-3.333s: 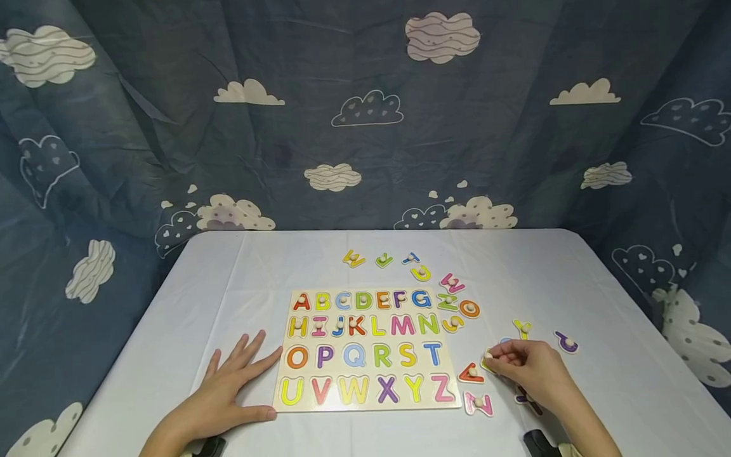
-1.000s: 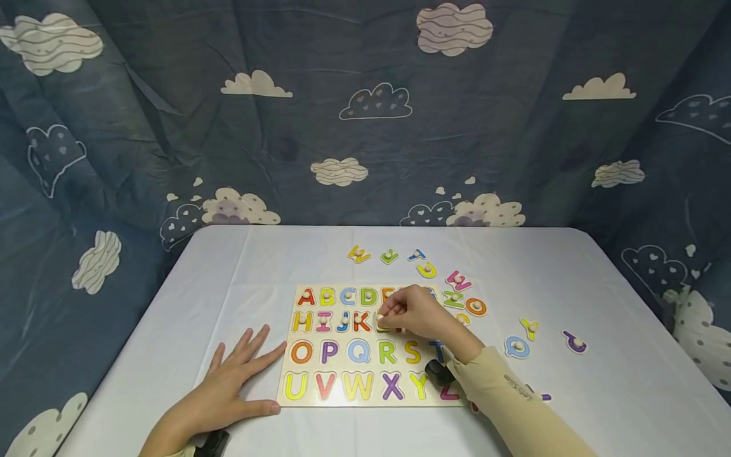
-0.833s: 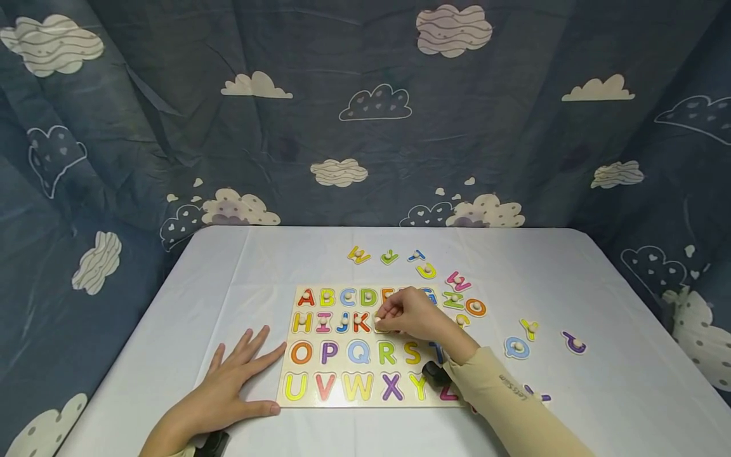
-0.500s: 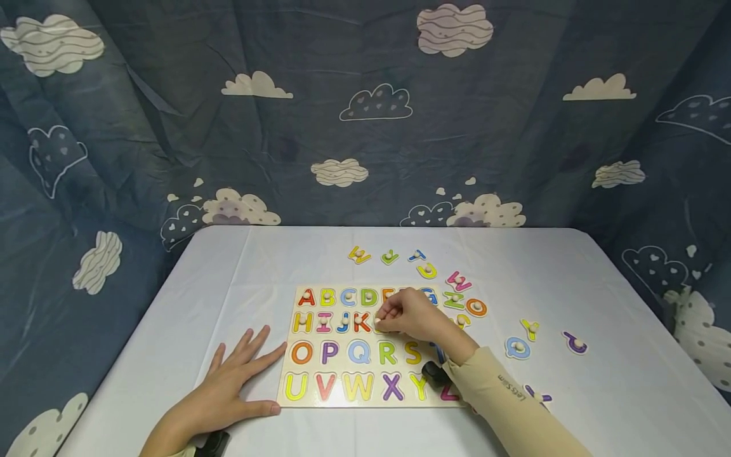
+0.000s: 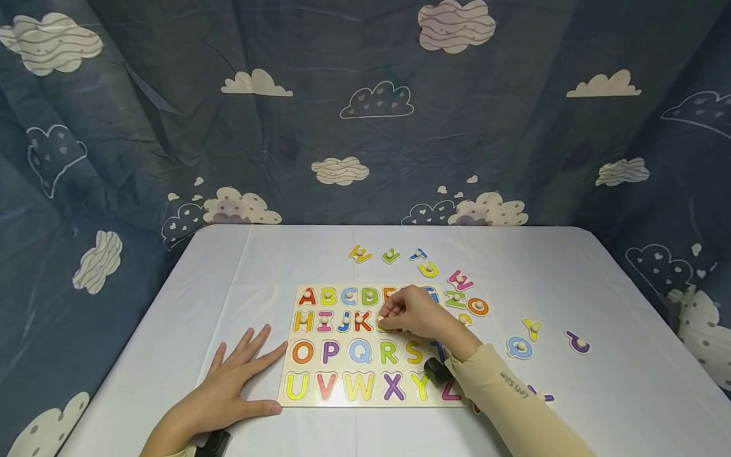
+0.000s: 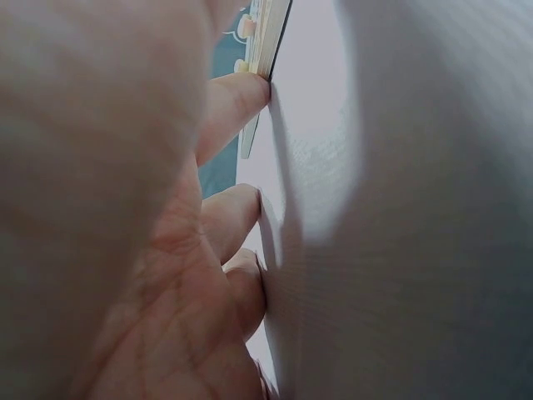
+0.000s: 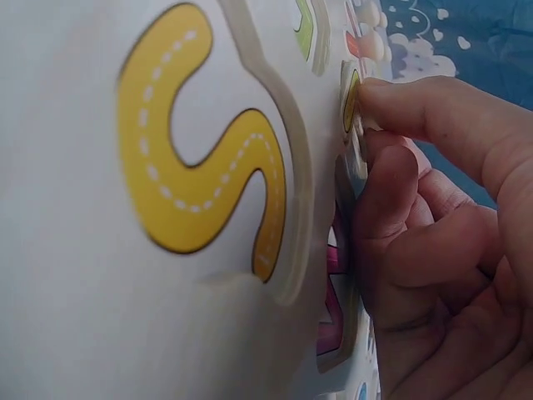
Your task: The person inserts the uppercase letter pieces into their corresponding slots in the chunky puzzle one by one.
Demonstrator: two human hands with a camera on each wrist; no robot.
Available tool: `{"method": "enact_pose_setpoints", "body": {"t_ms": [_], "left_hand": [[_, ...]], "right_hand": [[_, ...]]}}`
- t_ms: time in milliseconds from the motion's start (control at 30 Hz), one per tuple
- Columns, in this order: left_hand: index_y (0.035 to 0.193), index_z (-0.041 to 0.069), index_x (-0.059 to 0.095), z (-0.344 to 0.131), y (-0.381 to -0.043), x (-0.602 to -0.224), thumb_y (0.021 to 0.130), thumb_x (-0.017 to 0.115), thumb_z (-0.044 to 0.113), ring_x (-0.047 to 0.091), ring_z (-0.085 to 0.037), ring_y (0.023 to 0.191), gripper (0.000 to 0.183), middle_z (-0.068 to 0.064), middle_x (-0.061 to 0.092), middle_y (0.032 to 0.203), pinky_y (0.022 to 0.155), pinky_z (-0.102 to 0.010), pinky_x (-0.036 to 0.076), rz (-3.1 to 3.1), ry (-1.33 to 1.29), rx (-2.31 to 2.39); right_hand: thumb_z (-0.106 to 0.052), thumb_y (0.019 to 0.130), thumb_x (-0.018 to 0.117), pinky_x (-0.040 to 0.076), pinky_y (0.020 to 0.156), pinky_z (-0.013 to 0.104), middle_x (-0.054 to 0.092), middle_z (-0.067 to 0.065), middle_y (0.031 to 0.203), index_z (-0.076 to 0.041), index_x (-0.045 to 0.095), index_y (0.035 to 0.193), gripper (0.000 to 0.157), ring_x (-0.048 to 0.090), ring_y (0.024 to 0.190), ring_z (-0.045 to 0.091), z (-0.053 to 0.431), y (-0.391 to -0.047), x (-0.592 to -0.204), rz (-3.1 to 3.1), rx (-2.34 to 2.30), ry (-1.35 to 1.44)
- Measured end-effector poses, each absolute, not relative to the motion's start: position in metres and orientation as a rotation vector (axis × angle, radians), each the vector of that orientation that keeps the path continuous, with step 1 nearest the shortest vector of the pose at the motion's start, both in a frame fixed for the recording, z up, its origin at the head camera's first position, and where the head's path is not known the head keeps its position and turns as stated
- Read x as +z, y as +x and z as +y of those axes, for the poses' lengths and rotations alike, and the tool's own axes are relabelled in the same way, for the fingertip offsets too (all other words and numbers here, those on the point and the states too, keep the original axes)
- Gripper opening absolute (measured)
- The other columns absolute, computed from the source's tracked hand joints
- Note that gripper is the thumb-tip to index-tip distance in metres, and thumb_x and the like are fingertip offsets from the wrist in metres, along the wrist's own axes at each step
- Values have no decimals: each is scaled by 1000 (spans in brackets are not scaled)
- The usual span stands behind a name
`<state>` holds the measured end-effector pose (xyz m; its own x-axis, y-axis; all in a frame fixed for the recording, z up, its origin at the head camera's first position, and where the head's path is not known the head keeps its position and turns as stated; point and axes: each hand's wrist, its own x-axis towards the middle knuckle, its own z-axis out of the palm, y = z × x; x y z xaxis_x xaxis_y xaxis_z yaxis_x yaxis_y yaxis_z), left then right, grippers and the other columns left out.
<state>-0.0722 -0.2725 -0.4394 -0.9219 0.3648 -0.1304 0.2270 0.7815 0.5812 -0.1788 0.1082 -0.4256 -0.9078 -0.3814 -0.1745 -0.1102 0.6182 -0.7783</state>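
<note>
Wooden letter board [image 5: 401, 362]: I log right hand [image 5: 415, 313] pinching yellow letter piece [image 7: 351, 103], left hand [image 5: 228, 386] spread, touching board's edge.

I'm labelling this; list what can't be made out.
Head: some upper-right letters on the board, behind the right hand.
Head: the lower purple piece, partly behind the right sleeve.
Right wrist: letter of the pinched yellow piece, steeply angled.
Left wrist: part of the board, past the top edge.

Alphabet letters [image 5: 393, 386] in 4 rows on board [image 5: 379, 402], also on pieces [image 5: 520, 347]; "Letsslim" [image 5: 514, 384] on sleeve [image 5: 516, 412].
</note>
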Motion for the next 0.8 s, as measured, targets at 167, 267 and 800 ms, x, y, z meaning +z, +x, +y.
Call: {"method": "enact_pose_setpoints", "body": {"t_ms": [167, 267, 800], "left_hand": [[158, 38, 54, -272, -72, -438, 70, 89, 69, 11, -52, 165, 100, -11, 26, 179, 124, -82, -3, 2731, 461, 855], [159, 37, 54, -272, -72, -438, 71, 89, 67, 12, -53, 165, 100, -12, 26, 179, 123, -83, -3, 2734, 475, 848], [159, 37, 53, -273, -72, -438, 71, 88, 68, 12, -53, 165, 100, -12, 26, 179, 123, -83, -3, 2736, 475, 850]], "right_hand": [[-14, 90, 86, 43, 56, 19, 68, -2, 73, -11, 77, 86, 11, 56, 64, 9, 107, -180, -425, 2528, -1164, -392], [-14, 90, 87, 43, 56, 20, 68, -3, 73, -12, 77, 85, 11, 55, 63, 9, 106, -180, -425, 2530, -1149, -369], [-20, 94, 83, 42, 59, 22, 64, 2, 82, -8, 80, 105, 16, 54, 73, 16, 157, -193, -407, 2625, -1171, -368]]}}
